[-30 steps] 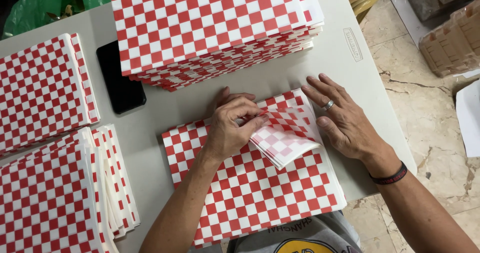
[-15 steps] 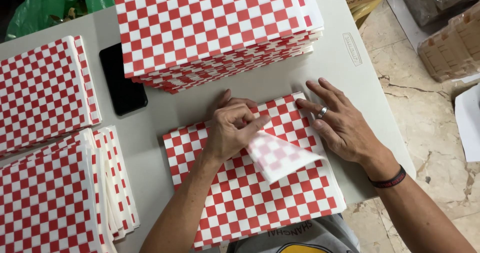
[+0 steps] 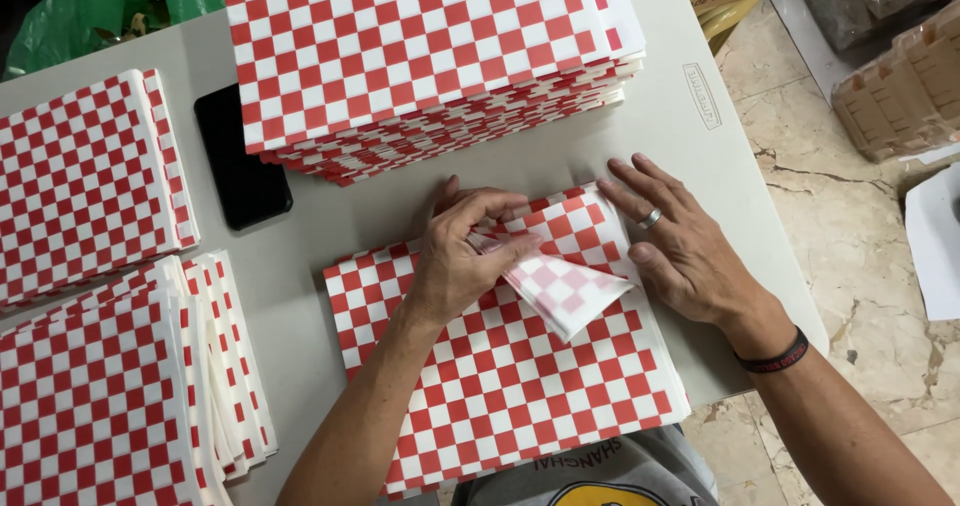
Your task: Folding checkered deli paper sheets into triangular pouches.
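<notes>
A small pile of red-and-white checkered paper sheets (image 3: 520, 386) lies on the grey table in front of me. My left hand (image 3: 462, 256) pinches the top sheet's far corner, and the folded-over flap (image 3: 562, 288) shows its pale underside. My right hand (image 3: 680, 246), with a ring and a dark wristband, rests flat with spread fingers on the pile's far right corner, beside the flap.
A tall stack of the same checkered sheets (image 3: 420, 56) stands at the table's far side. Two more stacks (image 3: 85, 181) (image 3: 110, 396) lie at the left. A black phone (image 3: 240, 166) lies between them. Beyond the table's right edge (image 3: 760, 216) are a stone floor and cardboard trays (image 3: 900, 81).
The folded flap was pulled down and flattened half a second ago; my left hand now pinches the sheet's corner again. My right hand has stayed flat on the pile's far right corner.
</notes>
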